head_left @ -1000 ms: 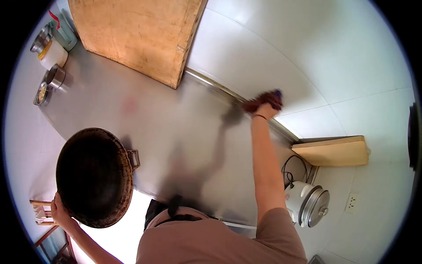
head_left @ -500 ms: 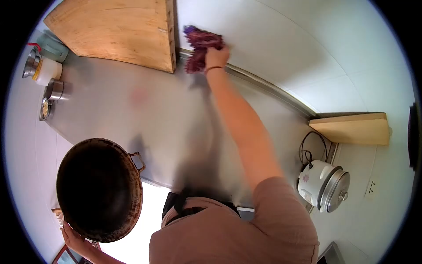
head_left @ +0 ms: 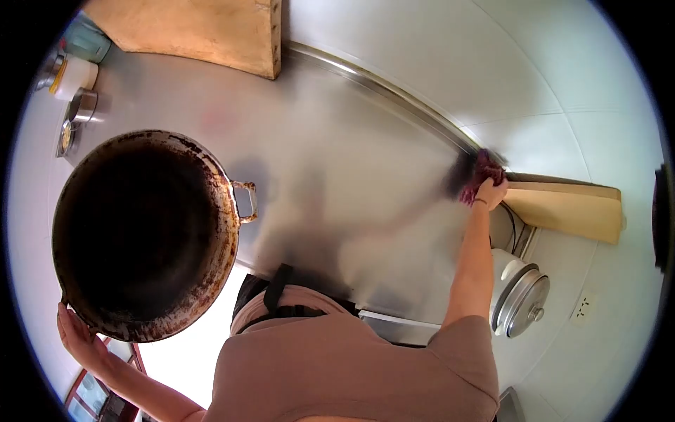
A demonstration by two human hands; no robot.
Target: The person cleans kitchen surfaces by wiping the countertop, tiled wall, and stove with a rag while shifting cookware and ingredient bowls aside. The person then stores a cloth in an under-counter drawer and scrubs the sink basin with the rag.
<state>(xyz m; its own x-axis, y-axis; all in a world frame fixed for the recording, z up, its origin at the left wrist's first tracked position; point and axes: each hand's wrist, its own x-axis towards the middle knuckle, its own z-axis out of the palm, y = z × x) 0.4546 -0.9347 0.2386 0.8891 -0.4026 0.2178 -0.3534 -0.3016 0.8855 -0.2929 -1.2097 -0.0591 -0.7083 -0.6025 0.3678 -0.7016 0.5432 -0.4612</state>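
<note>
A large blackened wok point(head_left: 144, 239) with rusty patches on its rim is held up at the left. My left hand point(head_left: 79, 336) is closed at its lower-left edge, where the grip is partly hidden; the opposite loop handle points right. Far to the right, my right hand point(head_left: 490, 193) is closed around a crumpled dark red cloth point(head_left: 484, 174). The cloth touches the back edge of the steel counter point(head_left: 337, 169), where it meets the wall, beside the wooden board point(head_left: 562, 207) leaning there.
A white rice cooker point(head_left: 517, 292) with a metal lid stands by my right forearm, its black cord behind it. A thick wooden chopping board point(head_left: 204, 32) leans at the back left. Jars point(head_left: 76, 77) and a metal cup point(head_left: 84, 105) line the left end.
My right hand has swept the cloth right along the back edge, from near the chopping board to the leaning board. My left hand has raised the wok further over the counter.
</note>
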